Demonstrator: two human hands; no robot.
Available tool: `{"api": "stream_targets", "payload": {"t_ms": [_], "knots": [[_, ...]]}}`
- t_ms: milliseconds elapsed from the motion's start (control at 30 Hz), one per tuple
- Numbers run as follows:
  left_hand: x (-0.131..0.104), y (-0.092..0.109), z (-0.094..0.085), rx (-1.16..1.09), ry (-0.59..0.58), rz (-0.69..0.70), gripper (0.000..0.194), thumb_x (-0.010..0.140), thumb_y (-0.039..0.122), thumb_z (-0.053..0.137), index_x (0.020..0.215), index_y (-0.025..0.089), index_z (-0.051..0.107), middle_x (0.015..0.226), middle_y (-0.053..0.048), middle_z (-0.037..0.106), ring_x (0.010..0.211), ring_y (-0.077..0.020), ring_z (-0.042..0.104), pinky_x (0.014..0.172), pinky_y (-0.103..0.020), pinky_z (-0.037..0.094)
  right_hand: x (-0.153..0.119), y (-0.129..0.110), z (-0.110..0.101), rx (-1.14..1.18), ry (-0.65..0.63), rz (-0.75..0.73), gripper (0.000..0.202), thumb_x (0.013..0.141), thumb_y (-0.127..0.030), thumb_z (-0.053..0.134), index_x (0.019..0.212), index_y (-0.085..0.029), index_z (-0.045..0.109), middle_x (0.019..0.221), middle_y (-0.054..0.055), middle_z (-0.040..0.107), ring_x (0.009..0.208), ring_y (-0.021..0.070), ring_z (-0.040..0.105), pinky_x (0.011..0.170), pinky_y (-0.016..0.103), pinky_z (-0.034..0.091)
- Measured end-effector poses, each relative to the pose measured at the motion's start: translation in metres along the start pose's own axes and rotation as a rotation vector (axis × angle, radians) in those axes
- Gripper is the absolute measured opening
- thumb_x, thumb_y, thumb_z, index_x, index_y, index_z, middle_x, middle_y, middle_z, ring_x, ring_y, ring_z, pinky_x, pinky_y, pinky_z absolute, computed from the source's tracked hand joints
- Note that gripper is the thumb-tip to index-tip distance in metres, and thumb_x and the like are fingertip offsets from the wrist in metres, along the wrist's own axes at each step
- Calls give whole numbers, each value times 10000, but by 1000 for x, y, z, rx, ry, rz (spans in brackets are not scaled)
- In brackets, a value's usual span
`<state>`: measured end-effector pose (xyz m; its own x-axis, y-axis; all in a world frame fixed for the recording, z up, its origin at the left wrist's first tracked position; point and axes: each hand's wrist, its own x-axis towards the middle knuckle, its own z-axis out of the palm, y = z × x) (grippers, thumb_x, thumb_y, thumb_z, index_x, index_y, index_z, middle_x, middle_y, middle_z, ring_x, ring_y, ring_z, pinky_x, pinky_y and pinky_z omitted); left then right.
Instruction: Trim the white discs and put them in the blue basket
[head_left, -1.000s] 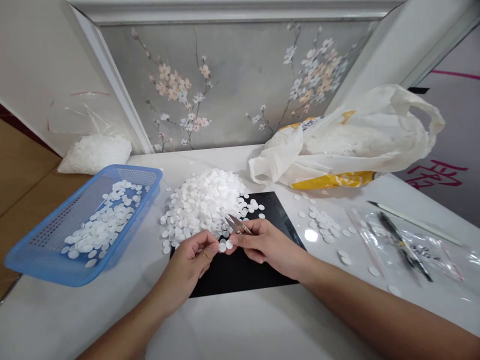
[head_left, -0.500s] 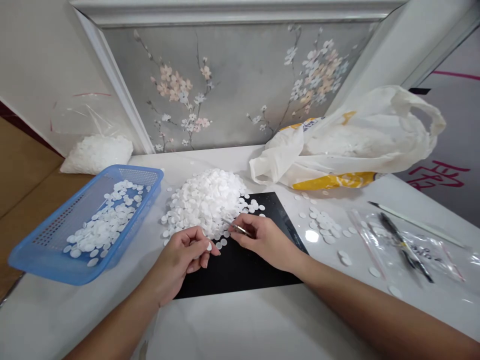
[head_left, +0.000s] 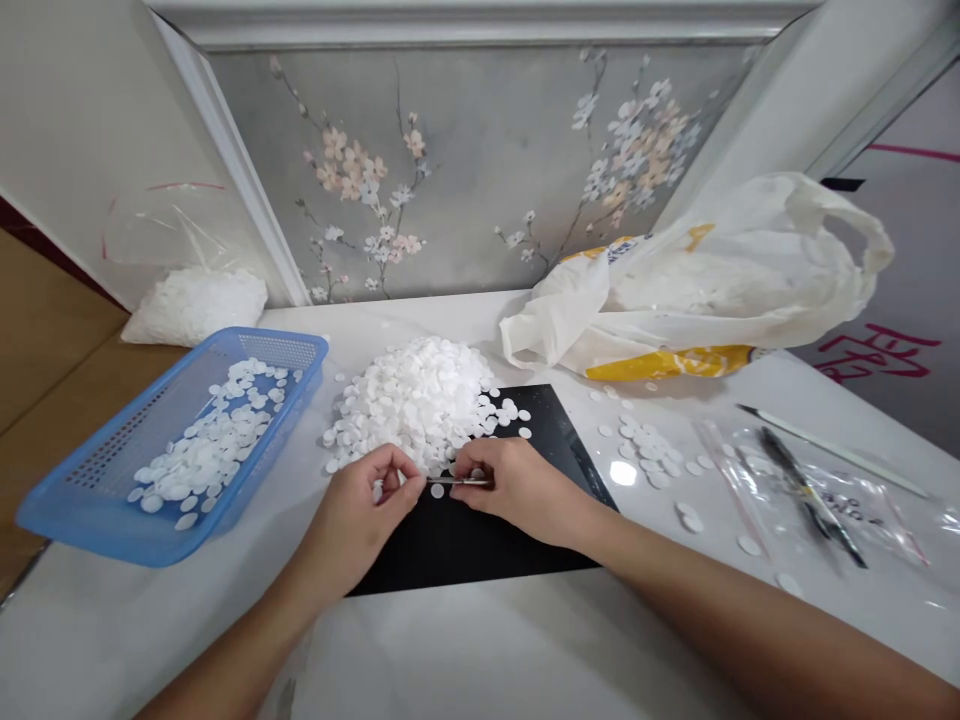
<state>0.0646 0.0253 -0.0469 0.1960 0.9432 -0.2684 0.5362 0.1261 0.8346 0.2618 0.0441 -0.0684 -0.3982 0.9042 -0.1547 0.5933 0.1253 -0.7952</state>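
My right hand point(head_left: 510, 485) is closed on a thin metal tool point(head_left: 454, 481), whose tip points left and reaches the fingertips of my left hand point(head_left: 367, 515). The left thumb and forefinger are pinched together at that tip; what lies between them is too small to make out. Both hands are over a black mat point(head_left: 465, 550), at the front edge of a heap of small white discs point(head_left: 427, 390). A few loose discs lie on the mat near the fingers.
At the left stands a blue basket point(head_left: 112, 535) holding white discs, with a clear bag of white pieces point(head_left: 195, 305) behind it. A white plastic bag point(head_left: 675, 300) lies at the back right. Scattered discs, a black pen point(head_left: 810, 495) and clear bags are at the right.
My left hand has turned and its fingertips have risen to meet the tool. The tool now lies level, and my right hand has shifted slightly left and down.
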Motion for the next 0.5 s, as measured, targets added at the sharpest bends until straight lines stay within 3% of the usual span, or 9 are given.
{"api": "stream_targets", "payload": {"t_ms": [100, 200, 333, 500], "knots": [[-2, -3, 10, 363, 58, 126, 170, 835, 360, 541, 929, 261, 643, 602, 28, 536, 560, -140, 471, 535, -240, 266, 0, 8, -5, 244, 86, 11, 110, 767, -212, 561, 743, -184, 457, 642, -41, 503, 575, 101, 462, 532, 221, 357], [-1, -9, 19, 583, 48, 237, 201, 862, 288, 527, 1025, 289, 645, 852, 0, 674, 732, -179, 585, 582, -250, 293, 2, 13, -9, 370, 130, 20, 59, 783, -159, 489, 836, -185, 488, 704, -32, 541, 612, 106, 491, 565, 225, 391], [3, -15, 21, 759, 41, 323, 231, 917, 282, 441, 836, 230, 651, 801, -12, 657, 718, -167, 582, 567, -258, 277, 3, 11, -8, 136, 141, -24, 80, 812, -200, 555, 820, -176, 631, 744, 2, 597, 656, 129, 528, 610, 249, 396], [7, -13, 21, 788, 45, 397, 266, 914, 243, 408, 738, 185, 600, 721, -24, 596, 678, -159, 537, 571, -266, 273, 6, 9, 2, -122, 139, -167, 28, 800, -147, 632, 812, -169, 646, 818, 32, 614, 770, 151, 570, 696, 257, 412]]}}
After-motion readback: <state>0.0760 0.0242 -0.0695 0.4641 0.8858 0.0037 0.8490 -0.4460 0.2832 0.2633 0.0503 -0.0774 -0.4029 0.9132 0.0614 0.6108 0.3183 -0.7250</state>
